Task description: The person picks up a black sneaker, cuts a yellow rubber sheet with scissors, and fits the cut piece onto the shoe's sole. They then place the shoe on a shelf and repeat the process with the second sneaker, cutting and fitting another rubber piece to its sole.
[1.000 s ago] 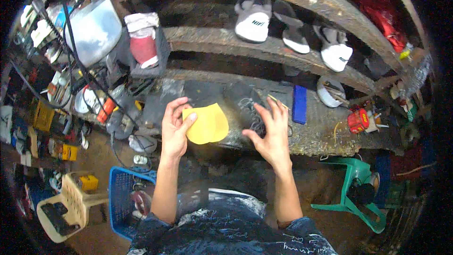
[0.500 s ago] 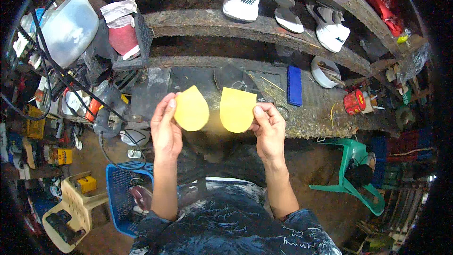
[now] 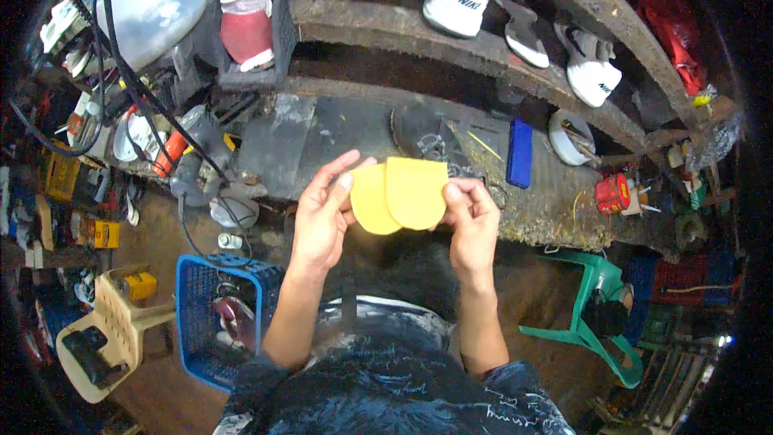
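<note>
Two thin yellow U-shaped pieces, each with one rounded end, are held up over the front edge of the workbench. My left hand (image 3: 322, 221) grips the left yellow piece (image 3: 369, 198) at its side, thumb in front and one finger raised. My right hand (image 3: 473, 229) pinches the right yellow piece (image 3: 419, 195) at its outer edge. The right piece overlaps the front of the left one, hiding part of it. Their straight edges are at the top, at slightly different heights.
On the dark workbench (image 3: 330, 133) are a blue block (image 3: 520, 153), a white bowl (image 3: 570, 138) and a red can (image 3: 612, 193). Sneakers (image 3: 457, 4) rest on a wooden shelf. Below stand a blue crate (image 3: 189, 318), a beige chair (image 3: 117, 322) and a green chair (image 3: 592, 290). Black cables (image 3: 133, 84) hang left.
The two yellow pieces were apart and now overlap. My left hand moved right with its piece and turned it, bringing its straight edge up. The whole view shifted slightly.
</note>
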### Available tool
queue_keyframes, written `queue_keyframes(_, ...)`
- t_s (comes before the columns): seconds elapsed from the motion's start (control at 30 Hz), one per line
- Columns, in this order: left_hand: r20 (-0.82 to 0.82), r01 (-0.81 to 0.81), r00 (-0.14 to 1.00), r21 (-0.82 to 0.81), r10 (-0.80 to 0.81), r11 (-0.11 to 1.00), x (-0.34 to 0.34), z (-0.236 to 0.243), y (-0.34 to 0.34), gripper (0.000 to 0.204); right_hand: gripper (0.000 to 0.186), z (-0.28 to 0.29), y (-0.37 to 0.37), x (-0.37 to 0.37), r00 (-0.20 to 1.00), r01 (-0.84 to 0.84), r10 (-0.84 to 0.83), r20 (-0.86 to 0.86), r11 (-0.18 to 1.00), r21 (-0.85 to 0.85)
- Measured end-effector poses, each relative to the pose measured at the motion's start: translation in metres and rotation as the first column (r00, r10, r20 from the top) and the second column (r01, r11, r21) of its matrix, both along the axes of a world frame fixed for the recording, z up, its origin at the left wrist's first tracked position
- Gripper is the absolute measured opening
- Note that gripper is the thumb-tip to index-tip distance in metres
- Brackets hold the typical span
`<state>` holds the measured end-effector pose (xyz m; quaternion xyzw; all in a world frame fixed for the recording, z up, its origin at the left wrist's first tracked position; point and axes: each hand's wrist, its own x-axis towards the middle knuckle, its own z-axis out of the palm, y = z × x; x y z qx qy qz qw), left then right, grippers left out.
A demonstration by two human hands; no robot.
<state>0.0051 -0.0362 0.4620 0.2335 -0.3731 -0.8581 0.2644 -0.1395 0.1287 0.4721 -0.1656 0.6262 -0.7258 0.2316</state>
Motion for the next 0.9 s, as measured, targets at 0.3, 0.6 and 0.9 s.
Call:
queue_keyframes(0.3,-0.018,0.088,0.995,-0.297,-0.098,0.951,-0.018,0.01,0.017,0.064,0.009,0.005,-0.011,0.017,0.988,0.048,-0.058,-0.142,0.996,-0.071)
queue_keyframes(0.6,-0.179,-0.101,0.98,-0.063,0.088,0.993,-0.01,-0.007,0.003,0.043,0.057,0.126,-0.053,-0.052,0.555,0.099,-0.063,-0.83,0.995,-0.01)
queue_keyframes(0.9,0.374,0.08,0.917,-0.52,0.142,0.851,-0.019,-0.056,-0.06,0.018,0.098,0.3,-0.166,-0.2,0.317,0.449,-0.1,-0.943,0.892,0.056)
